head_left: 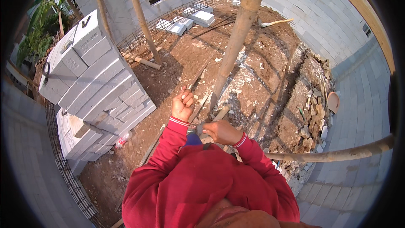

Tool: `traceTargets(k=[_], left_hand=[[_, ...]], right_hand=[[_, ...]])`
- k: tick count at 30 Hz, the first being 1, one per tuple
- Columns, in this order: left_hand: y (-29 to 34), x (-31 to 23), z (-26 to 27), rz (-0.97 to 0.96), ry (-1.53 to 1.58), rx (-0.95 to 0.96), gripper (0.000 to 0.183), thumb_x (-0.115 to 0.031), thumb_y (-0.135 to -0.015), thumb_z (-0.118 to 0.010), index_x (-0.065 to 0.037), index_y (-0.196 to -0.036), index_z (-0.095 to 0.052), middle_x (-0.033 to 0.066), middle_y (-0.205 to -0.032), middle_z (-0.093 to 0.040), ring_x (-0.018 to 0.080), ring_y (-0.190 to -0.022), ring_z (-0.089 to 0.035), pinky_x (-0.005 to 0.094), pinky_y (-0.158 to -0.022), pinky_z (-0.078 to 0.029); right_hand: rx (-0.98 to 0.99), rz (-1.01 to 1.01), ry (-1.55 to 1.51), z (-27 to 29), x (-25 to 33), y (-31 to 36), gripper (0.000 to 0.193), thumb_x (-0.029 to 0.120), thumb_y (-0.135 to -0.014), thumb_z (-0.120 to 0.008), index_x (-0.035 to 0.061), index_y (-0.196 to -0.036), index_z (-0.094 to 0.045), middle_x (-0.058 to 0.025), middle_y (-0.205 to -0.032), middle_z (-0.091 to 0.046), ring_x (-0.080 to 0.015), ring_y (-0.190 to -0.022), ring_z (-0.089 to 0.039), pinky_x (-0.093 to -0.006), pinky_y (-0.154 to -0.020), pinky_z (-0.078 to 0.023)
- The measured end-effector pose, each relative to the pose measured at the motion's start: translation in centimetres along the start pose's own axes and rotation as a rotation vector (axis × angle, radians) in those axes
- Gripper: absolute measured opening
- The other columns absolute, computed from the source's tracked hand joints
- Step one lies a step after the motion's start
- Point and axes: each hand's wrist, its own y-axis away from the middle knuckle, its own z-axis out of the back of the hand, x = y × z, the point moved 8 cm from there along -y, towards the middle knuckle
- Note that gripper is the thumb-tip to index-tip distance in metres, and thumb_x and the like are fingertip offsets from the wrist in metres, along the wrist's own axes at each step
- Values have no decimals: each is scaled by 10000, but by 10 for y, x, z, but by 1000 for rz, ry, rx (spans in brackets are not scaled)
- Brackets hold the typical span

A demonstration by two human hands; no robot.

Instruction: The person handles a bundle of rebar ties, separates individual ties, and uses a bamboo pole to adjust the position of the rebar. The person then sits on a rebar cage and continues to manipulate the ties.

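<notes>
My left hand (183, 104) is raised in front of my chest with its fingers curled in; what it holds, if anything, is too small to make out. Lower and to its right, my right hand (222, 132) is closed, its knuckles turned to the left. A small greyish shape (197, 129) shows beside its fingers, but I cannot tell what it is or whether I grip it. Both arms wear red sleeves with striped cuffs. Just beyond my hands, a thick bamboo pole (236, 38) rises from the dirt floor.
Grey-white blocks (97, 80) are stacked at left, with more blocks (177, 24) farther back. A horizontal pole (337, 154) crosses at right. Steel rebar cages (69, 173) lie by the walls. A wooden-handled tool (274, 23), rubble (312, 118) and a plastic bottle (123, 139) rest on the ground.
</notes>
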Motion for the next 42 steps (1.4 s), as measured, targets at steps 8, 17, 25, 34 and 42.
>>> traceTargets(k=[8, 17, 25, 34, 42], left_hand=[[-10, -61, 18, -281, -147, -121, 208, -211, -1081, -385, -40, -1095, -502, 21, -770, -422, 96, -599, -346, 249, -500, -303], [31, -137, 103, -533, 38, -491, 173, -130, -1045, -365, -71, -944, -494, -12, -666, -386, 115, -531, -329, 265, -460, -257], [171, -237, 166, -1138, 86, -748, 221, -255, -1053, -361, -173, -872, -458, -46, -643, -363, 87, -490, -280, 250, -417, -206], [327, -305, 181, -1465, -20, -569, 183, -289, -1004, -473, -149, -920, -556, -23, -674, -471, 116, -484, -350, 272, -402, -234], [421, -315, 178, -1653, -205, -508, 296, -371, -987, -478, -94, -983, -581, -2, -686, -465, 137, -525, -383, 299, -452, -300]], right_hand=[[40, -81, -483, 10, -16, 43, 211, 193, -998, -538, 27, -973, -664, -89, -673, -653, -214, -623, -641, -349, -627, -491], [-109, -306, -549, 75, -79, 81, 211, 149, -993, -541, -25, -912, -629, -54, -625, -583, -134, -612, -598, -295, -576, -443], [-52, -387, -349, 81, -90, 91, 185, 126, -980, -559, -13, -883, -632, -54, -634, -570, -128, -583, -582, -282, -554, -422], [143, -322, -354, 27, -113, 42, 133, 122, -965, -595, 7, -960, -662, -80, -655, -615, -141, -579, -616, -295, -556, -474], [235, -237, -332, 7, -127, 15, 169, 164, -973, -596, 10, -983, -666, -60, -642, -601, -128, -573, -587, -299, -549, -456]])
